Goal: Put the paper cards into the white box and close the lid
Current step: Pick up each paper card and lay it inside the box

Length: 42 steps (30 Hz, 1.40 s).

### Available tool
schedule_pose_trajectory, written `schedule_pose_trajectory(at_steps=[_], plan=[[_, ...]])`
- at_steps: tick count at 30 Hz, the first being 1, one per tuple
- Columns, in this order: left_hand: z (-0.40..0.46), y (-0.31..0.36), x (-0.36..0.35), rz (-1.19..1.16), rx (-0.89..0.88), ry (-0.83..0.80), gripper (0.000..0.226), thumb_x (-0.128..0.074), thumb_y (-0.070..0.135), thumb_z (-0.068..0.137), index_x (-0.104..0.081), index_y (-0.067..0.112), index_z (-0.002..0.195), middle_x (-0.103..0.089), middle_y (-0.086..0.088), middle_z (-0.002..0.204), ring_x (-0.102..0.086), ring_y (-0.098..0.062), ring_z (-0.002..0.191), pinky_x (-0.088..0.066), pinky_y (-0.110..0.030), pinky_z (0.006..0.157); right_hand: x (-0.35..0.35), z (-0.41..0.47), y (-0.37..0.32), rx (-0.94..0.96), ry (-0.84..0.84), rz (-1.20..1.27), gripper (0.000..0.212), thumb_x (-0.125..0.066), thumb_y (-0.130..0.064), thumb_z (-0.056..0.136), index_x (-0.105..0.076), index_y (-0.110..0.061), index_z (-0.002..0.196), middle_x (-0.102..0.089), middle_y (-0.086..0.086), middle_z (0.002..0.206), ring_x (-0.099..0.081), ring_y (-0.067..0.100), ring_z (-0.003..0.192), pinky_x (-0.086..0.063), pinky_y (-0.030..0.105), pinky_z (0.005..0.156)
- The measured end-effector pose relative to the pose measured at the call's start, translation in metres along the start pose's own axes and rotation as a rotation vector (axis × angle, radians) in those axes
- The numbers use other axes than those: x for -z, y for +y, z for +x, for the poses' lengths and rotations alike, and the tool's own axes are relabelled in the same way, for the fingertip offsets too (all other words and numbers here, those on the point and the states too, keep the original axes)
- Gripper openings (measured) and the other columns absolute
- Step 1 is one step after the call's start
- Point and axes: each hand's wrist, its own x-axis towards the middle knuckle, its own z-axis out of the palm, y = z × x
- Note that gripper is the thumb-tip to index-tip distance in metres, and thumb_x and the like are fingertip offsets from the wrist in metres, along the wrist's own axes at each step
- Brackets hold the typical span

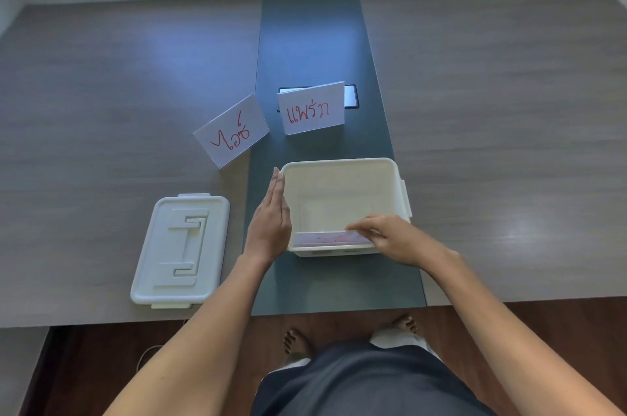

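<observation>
An open white rectangular plastic box (342, 205) sits on the dark grey-green strip (308, 42) that runs down the middle of the grey wood-grain table (492, 110), its long axis running 9 to 3 o'clock and its opening facing up. The left hand (271, 222) stands on edge against the box's 9 o'clock wall, fingers straight and held together, tips pointing to 12 o'clock, holding nothing. The right hand (390, 235) reaches over the box's 5 o'clock corner; its fingertips pinch the right end of a white paper card with faint red marks (330, 239). That card lies inside the box along the 6 o'clock wall, its long axis 9 to 3 o'clock, tilted against the wall.

Two more cards stand on the table beyond the box. At 12 o'clock from it, a folded white card with red handwriting (310, 108) stands upright on the strip, its long edge running 9 to 3 and its writing facing the person; a black-framed panel (351, 96) shows behind it. At 10 o'clock, a second folded white card with red handwriting (230, 132) straddles the strip's edge, turned so its long axis rises toward 2 o'clock.

The white rectangular lid (179, 251) lies flat at 9 o'clock from the box, apart from it, long axis roughly 12 to 6.
</observation>
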Motion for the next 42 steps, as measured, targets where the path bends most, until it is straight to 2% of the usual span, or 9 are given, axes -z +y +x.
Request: schedule_pose_trajectory(at_steps=[2,7,10,13,17,20,30,37,42], plan=[[0.0,0.0,0.0,0.012,0.002,0.003,0.055,-0.024,0.02,0.108,-0.013,0.026,0.161,-0.006,0.016,0.168,-0.011,0.001,0.153,-0.023,-0.026,0.122,0.0,0.002,-0.001,-0.011,-0.092,-0.064,0.037,-0.041,-0.013,0.103,-0.063,-0.028,0.129,-0.062,-0.006,0.132,-0.056,0.015,0.122,-0.042,0.027,0.105],[0.0,0.0,0.0,0.024,-0.003,0.003,0.055,-0.024,0.021,0.108,-0.013,0.025,0.161,-0.006,0.015,0.168,-0.01,0.001,0.153,-0.023,-0.028,0.124,0.012,0.01,-0.01,-0.034,-0.118,-0.113,0.044,-0.037,-0.006,0.1,-0.062,-0.024,0.132,-0.062,-0.004,0.136,-0.055,0.013,0.127,-0.04,0.022,0.106],[0.0,0.0,0.0,0.03,-0.001,-0.001,0.055,-0.024,0.021,0.107,-0.013,0.025,0.161,-0.006,0.016,0.168,-0.011,0.001,0.153,-0.025,-0.03,0.124,0.021,0.019,-0.017,0.054,0.03,-0.121,0.038,-0.042,-0.012,0.102,-0.062,-0.023,0.132,-0.065,-0.004,0.131,-0.059,0.014,0.121,-0.041,0.02,0.101],[0.0,-0.001,0.001,0.039,-0.003,-0.003,0.056,-0.024,0.019,0.107,-0.013,0.023,0.161,-0.006,0.014,0.169,-0.011,0.001,0.153,-0.025,-0.034,0.124,0.034,0.04,-0.02,0.174,0.252,-0.097,0.032,-0.049,-0.015,0.101,-0.066,-0.02,0.128,-0.069,-0.001,0.122,-0.065,0.02,0.11,-0.05,0.033,0.097],[0.0,0.001,0.002,0.043,-0.004,0.004,0.056,-0.023,0.02,0.107,-0.012,0.026,0.161,-0.006,0.016,0.169,-0.013,0.0,0.153,-0.027,-0.036,0.124,0.058,0.079,-0.022,0.236,0.378,-0.145,0.035,-0.05,-0.016,0.101,-0.062,-0.02,0.133,-0.061,-0.001,0.139,-0.059,0.02,0.126,-0.046,0.041,0.107],[-0.001,0.001,0.002,0.064,-0.003,0.009,0.057,-0.023,0.019,0.106,-0.011,0.026,0.161,-0.005,0.016,0.169,-0.012,0.001,0.153,-0.026,-0.034,0.124,0.078,0.112,-0.025,0.193,0.391,-0.225,0.041,-0.048,-0.02,0.102,-0.051,-0.018,0.143,-0.046,0.003,0.152,-0.042,0.024,0.142,-0.034,0.045,0.117],[-0.003,0.003,0.003,0.126,0.017,0.007,0.058,-0.024,0.017,0.105,-0.012,0.025,0.161,-0.008,0.016,0.168,-0.008,0.003,0.153,-0.021,-0.033,0.125,0.118,0.217,-0.02,0.056,0.3,-0.623,0.059,-0.035,-0.037,0.104,-0.015,-0.022,0.157,-0.004,0.007,0.167,-0.001,0.033,0.153,-0.005,0.049,0.123],[-0.003,0.004,0.002,0.161,0.014,0.016,0.056,-0.023,0.021,0.107,-0.011,0.026,0.161,-0.007,0.015,0.168,-0.005,0.004,0.153,-0.015,-0.028,0.126,0.124,0.269,-0.018,0.021,0.279,-0.725,0.064,-0.038,-0.036,0.103,-0.009,-0.02,0.158,0.005,0.01,0.167,0.002,0.036,0.153,-0.003,0.05,0.124],[-0.002,0.005,0.003,0.16,0.024,0.026,0.055,-0.023,0.022,0.107,-0.011,0.027,0.161,-0.008,0.016,0.168,-0.005,0.006,0.153,-0.012,-0.025,0.126,0.134,0.302,-0.02,-0.033,0.248,-0.734,0.072,-0.044,-0.038,0.101,-0.004,-0.019,0.158,-0.002,0.015,0.166,-0.006,0.035,0.153,-0.006,0.047,0.123]])
